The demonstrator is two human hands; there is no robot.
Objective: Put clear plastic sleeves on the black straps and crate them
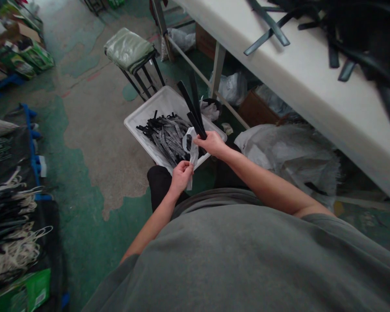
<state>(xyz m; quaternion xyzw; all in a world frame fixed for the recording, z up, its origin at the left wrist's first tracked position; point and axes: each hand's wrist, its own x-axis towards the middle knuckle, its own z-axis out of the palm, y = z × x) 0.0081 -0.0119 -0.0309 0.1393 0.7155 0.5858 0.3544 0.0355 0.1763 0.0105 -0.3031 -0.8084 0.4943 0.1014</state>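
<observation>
Between my two hands runs a whitish, half-clear plastic strip [194, 152], looped at its upper end. My left hand [181, 173] pinches its lower part, and a tail of it hangs below the fingers. Several flat black strips [195, 110] stick up and away from my right hand [212, 143], whose fingers are closed around their lower ends and touch the looped plastic. Under both hands a white plastic tub [137, 130] holds a heap of black and grey strips [165, 132]. The exact finger grip on the plastic is too small to make out.
A stool with a plastic-covered seat [129, 47] stands beyond the tub. On the right is a white table [234, 34] with black strips piled on it. Bags [279, 147] and a cardboard box [258, 107] lie beneath. Bundled cords [14, 255] lie at left.
</observation>
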